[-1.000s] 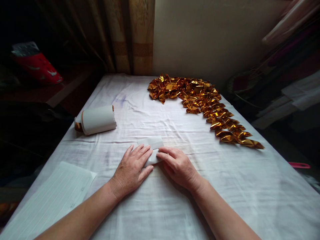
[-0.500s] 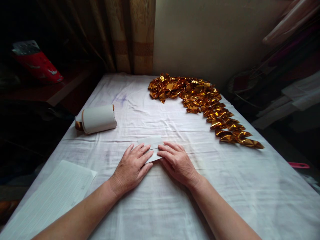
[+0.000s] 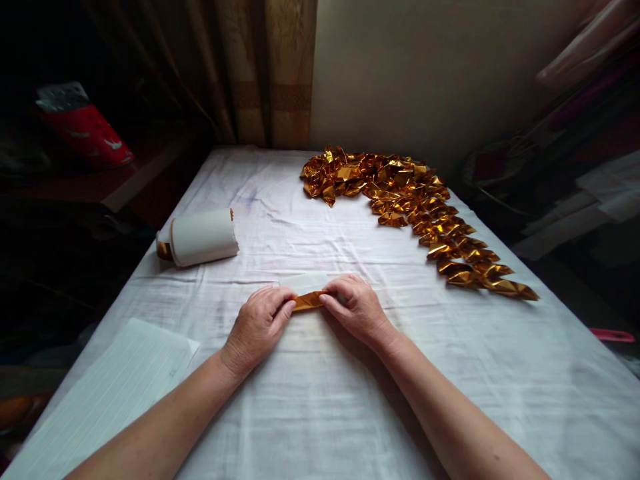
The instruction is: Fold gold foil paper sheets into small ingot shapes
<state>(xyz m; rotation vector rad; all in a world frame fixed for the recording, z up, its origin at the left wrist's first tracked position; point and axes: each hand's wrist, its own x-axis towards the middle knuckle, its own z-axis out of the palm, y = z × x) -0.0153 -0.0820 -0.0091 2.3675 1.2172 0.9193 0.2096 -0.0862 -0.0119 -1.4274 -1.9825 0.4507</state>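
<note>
Between my two hands is a small strip of folded gold foil paper [image 3: 309, 302], its shiny side showing. My left hand [image 3: 261, 317] pinches its left end with thumb and fingers. At the other end, my right hand [image 3: 357, 307] grips it the same way, so the ends are hidden under the fingers. Just behind the strip a pale sheet of paper [image 3: 305, 281] lies flat on the cloth, partly covered by my hands.
Folded gold foil pieces [image 3: 415, 193] curve along the back and right of the white-covered table [image 3: 320, 413]. A white roll [image 3: 204, 238] lies at left, with pale lined paper [image 3: 125, 380] nearer me. A red container [image 3: 85, 133] stands on a dark side shelf.
The white-sided paper under my flattened fingers now shows its gold side as a narrow folded strip. Both hands have gone from pressing flat to pinching its ends.
</note>
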